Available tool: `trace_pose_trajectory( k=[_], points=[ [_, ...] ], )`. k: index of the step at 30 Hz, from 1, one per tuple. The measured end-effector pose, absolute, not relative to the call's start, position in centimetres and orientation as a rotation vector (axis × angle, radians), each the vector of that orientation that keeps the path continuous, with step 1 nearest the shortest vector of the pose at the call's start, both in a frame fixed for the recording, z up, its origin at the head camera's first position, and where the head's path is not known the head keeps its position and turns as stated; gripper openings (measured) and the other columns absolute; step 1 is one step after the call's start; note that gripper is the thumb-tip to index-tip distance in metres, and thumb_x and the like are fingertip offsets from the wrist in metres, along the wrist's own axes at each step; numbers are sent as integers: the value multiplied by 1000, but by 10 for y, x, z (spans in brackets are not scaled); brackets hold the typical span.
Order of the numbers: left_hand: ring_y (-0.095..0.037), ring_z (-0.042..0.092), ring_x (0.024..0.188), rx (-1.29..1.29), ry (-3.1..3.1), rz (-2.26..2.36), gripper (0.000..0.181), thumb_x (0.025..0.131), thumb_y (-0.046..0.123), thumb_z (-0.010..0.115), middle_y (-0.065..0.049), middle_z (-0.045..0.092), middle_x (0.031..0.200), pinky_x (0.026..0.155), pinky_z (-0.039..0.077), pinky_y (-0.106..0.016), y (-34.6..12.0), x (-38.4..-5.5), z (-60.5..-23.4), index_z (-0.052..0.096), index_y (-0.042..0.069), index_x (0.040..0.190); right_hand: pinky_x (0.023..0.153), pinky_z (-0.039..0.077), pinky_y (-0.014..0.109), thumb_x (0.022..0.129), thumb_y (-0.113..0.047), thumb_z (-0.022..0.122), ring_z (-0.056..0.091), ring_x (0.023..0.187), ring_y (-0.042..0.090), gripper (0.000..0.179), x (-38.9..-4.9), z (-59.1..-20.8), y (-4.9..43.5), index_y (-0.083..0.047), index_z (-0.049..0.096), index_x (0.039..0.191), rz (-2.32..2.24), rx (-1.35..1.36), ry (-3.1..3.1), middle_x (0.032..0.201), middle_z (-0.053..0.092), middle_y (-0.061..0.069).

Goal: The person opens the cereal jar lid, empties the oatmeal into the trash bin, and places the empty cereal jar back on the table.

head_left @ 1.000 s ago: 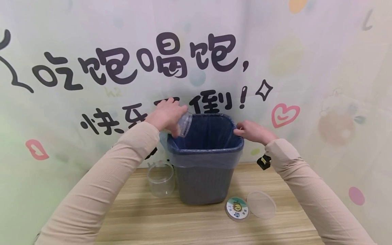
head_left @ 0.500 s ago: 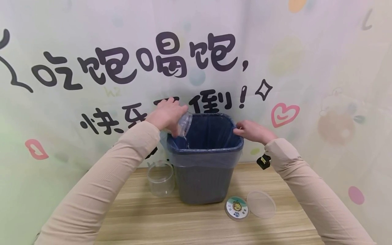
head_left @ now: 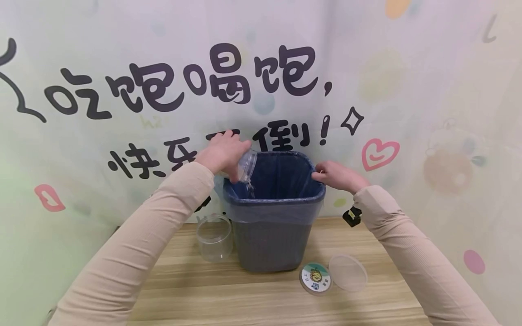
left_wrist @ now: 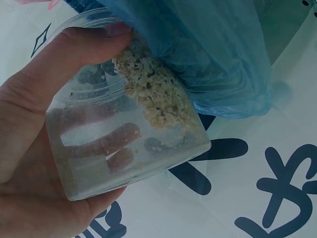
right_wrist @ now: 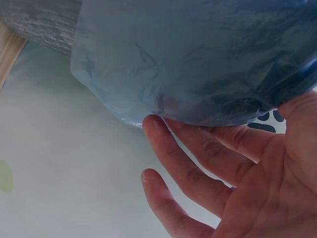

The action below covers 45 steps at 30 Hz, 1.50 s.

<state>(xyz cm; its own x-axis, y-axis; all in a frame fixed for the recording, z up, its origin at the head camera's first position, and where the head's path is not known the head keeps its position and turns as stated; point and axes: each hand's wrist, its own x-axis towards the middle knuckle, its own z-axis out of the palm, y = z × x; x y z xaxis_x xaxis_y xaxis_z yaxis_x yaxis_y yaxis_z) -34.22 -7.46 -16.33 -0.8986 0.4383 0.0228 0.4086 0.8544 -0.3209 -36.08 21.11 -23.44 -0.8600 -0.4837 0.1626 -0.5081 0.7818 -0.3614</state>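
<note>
My left hand [head_left: 225, 153] grips a clear plastic jar [head_left: 246, 165], tipped with its mouth over the left rim of a grey trash can [head_left: 269, 249]. Pale flakes like oats [left_wrist: 148, 94] lie along the jar's lower wall in the left wrist view, and some fall from its mouth into the can. A blue bag [head_left: 277, 212] lines the can and folds over its rim. At the right rim, my right hand [head_left: 336, 175] pinches the lined edge. In the right wrist view, its fingers [right_wrist: 183, 168] spread along the bag's outside. The can's bottom is hidden inside.
Left of the can, a second clear jar [head_left: 215, 240] stands without a lid on the wooden table [head_left: 228, 299]. To the front right lie a round lid with a printed label [head_left: 316, 277] and a translucent lid [head_left: 348, 272]. A lettered wall hanging [head_left: 163, 36] rises close behind.
Flakes have begun to fall from the jar: none show at first, a thin trickle half a second ago, more now. Both hands keep nearly the same place.
</note>
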Motion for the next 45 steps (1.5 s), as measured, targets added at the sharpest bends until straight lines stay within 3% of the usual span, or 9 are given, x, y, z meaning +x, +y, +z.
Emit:
trace_pose_trajectory(
  k=[45],
  points=[
    [-36, 41, 117, -647, -2897, 532, 83, 62, 33, 89, -17, 51, 124, 97, 36, -48, -68, -341, -167, 49, 11, 131, 61, 38, 32, 94, -12, 49, 48, 65, 19, 20, -362, -236, 211, -2, 56, 78, 633, 811, -2907, 69, 50, 3]
  ],
)
